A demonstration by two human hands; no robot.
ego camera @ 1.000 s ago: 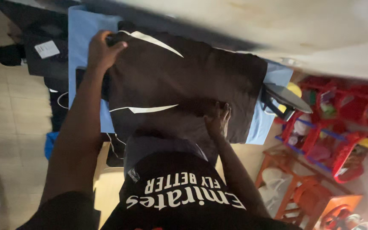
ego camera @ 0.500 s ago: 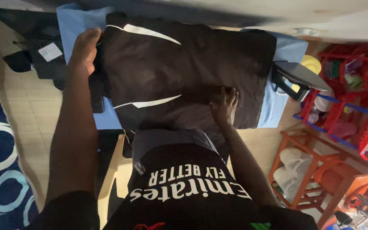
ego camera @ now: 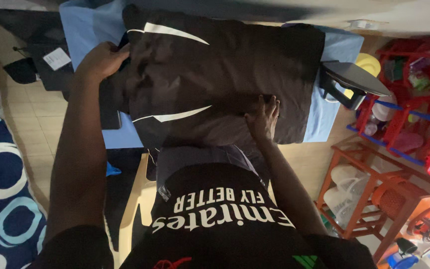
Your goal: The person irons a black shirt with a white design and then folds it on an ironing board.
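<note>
A black garment with white curved stripes [ego camera: 215, 74] lies spread over a blue cloth-covered board [ego camera: 88, 35] in front of me. My left hand [ego camera: 100, 60] grips the garment's left edge, fingers curled over the fabric. My right hand [ego camera: 263, 117] lies flat, fingers together, pressing on the garment's near right part. A dark clothes iron [ego camera: 347, 82] stands on the board's right end, a hand's width from my right hand.
Red and orange plastic racks [ego camera: 404, 114] with dishes and bottles stand at the right. A yellow round object [ego camera: 369, 62] sits behind the iron. A blue rug with white rings [ego camera: 1, 184] lies at the left. Dark bags [ego camera: 36, 65] rest on the tiled floor.
My left hand has shifted along the garment's left edge toward me, still holding the fabric. My right hand stays pressed on the garment. The head camera has tipped slightly.
</note>
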